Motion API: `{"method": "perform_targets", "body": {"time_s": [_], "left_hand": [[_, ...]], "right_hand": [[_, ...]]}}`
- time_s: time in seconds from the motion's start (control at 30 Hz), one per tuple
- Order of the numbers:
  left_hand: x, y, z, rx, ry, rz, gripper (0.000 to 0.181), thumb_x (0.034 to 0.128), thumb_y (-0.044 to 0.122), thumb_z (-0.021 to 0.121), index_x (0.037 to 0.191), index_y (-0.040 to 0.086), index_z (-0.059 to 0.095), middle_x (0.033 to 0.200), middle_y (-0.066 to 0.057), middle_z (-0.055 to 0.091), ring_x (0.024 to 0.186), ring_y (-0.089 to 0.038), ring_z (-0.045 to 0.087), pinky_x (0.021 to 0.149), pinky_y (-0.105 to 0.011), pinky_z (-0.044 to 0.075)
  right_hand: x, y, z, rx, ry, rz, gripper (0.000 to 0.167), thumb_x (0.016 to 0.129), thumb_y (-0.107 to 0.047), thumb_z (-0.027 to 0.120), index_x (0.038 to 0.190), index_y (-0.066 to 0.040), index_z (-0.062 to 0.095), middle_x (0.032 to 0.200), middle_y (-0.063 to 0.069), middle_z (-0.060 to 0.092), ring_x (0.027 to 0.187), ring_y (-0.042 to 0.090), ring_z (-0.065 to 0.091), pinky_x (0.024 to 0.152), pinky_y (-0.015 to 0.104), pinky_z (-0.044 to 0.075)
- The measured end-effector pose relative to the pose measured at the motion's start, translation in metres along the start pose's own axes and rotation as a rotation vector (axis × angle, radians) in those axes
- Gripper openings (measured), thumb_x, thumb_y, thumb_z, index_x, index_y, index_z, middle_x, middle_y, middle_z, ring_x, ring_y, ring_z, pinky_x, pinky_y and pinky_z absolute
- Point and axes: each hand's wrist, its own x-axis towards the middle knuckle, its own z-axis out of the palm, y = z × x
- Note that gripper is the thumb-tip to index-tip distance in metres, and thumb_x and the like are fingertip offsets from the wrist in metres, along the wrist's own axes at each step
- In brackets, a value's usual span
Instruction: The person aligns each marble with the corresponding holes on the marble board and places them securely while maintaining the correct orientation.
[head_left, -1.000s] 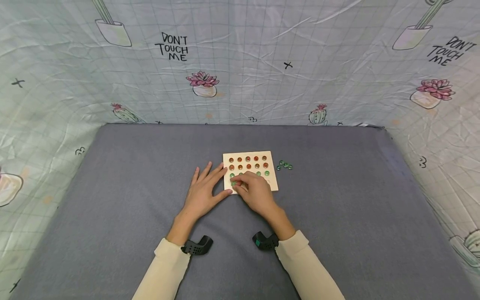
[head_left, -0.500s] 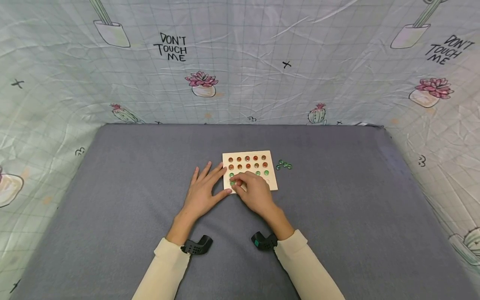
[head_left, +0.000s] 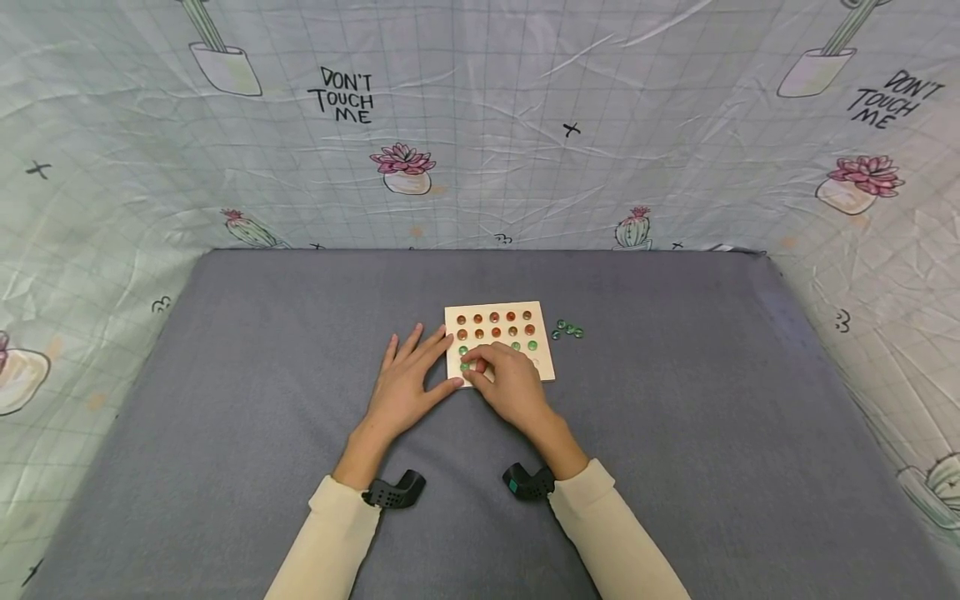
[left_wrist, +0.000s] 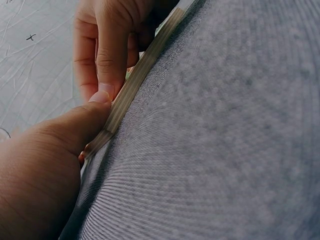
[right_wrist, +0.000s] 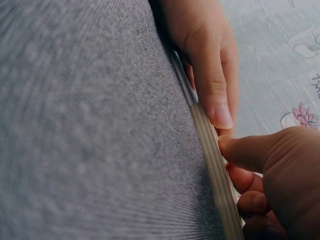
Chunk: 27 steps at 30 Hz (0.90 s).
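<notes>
A pale wooden board (head_left: 546, 367) with rows of round hollows lies mid-table. Amber-red glass beads (head_left: 495, 332) fill its two far rows; green glass beads (head_left: 532, 345) sit in the row nearer me. My left hand (head_left: 401, 393) lies spread at the board's left side, its thumb on the near left corner and a fingertip on the left edge. Over the nearest row, my right hand (head_left: 517, 392) pinches a green bead (head_left: 465, 367) at the left end between thumb and forefinger. That hand covers part of the green rows. Both wrist views show the board's layered edge (left_wrist: 135, 87), but beads are mostly hidden.
Several loose green beads (head_left: 568, 329) lie on the grey cloth just right of the board. The grey-covered table (head_left: 712, 433) ends at a printed fabric backdrop (head_left: 487, 125) behind and at both sides. Each wrist wears a black camera mount (head_left: 395, 490).
</notes>
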Motion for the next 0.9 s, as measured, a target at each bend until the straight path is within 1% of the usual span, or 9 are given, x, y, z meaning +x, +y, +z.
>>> {"method": "perform_targets", "body": {"time_s": [0.2, 0.4, 0.67, 0.8, 0.9], "left_hand": [[0.0, 0.0, 0.001, -0.002, 0.008, 0.003, 0.068, 0.0876, 0.051, 0.064, 0.145, 0.019, 0.045, 0.149, -0.002, 0.039, 0.143, -0.028, 0.02, 0.116, -0.052, 0.003], [-0.001, 0.0, 0.001, -0.004, 0.012, 0.007, 0.068, 0.0875, 0.05, 0.064, 0.145, 0.019, 0.045, 0.149, -0.003, 0.04, 0.142, -0.03, 0.021, 0.116, -0.052, 0.003], [-0.001, 0.0, 0.0, -0.003, 0.003, -0.006, 0.068, 0.0873, 0.05, 0.065, 0.145, 0.019, 0.045, 0.15, -0.001, 0.039, 0.143, -0.028, 0.02, 0.116, -0.051, 0.003], [-0.001, 0.0, 0.001, 0.001, -0.001, -0.007, 0.069, 0.0872, 0.05, 0.065, 0.145, 0.019, 0.045, 0.15, -0.001, 0.039, 0.143, -0.028, 0.02, 0.116, -0.051, 0.002], [0.0, 0.0, 0.002, 0.003, -0.003, -0.008, 0.07, 0.0871, 0.051, 0.064, 0.146, 0.019, 0.044, 0.15, -0.001, 0.039, 0.143, -0.028, 0.02, 0.116, -0.05, 0.002]], "right_hand": [[0.0, 0.0, -0.001, 0.003, -0.015, 0.001, 0.017, 0.083, -0.018, 0.077, 0.099, -0.015, 0.073, 0.071, -0.01, 0.052, 0.057, 0.007, 0.04, 0.052, 0.026, 0.036], [-0.001, -0.001, -0.006, 0.018, -0.021, -0.009, 0.019, 0.083, -0.017, 0.077, 0.101, -0.013, 0.072, 0.074, -0.009, 0.055, 0.057, 0.007, 0.041, 0.052, 0.025, 0.036], [0.003, 0.002, -0.025, 0.055, 0.03, -0.018, 0.016, 0.085, -0.014, 0.075, 0.1, -0.012, 0.073, 0.074, -0.007, 0.057, 0.055, 0.006, 0.041, 0.05, 0.024, 0.037], [0.005, 0.009, -0.035, 0.079, 0.067, -0.02, 0.017, 0.084, -0.013, 0.075, 0.101, -0.01, 0.073, 0.074, -0.005, 0.059, 0.053, 0.008, 0.041, 0.048, 0.025, 0.036], [0.004, 0.015, -0.043, 0.105, 0.095, -0.003, 0.018, 0.084, -0.011, 0.075, 0.101, -0.008, 0.073, 0.074, -0.003, 0.059, 0.052, 0.01, 0.041, 0.047, 0.025, 0.035]]}}
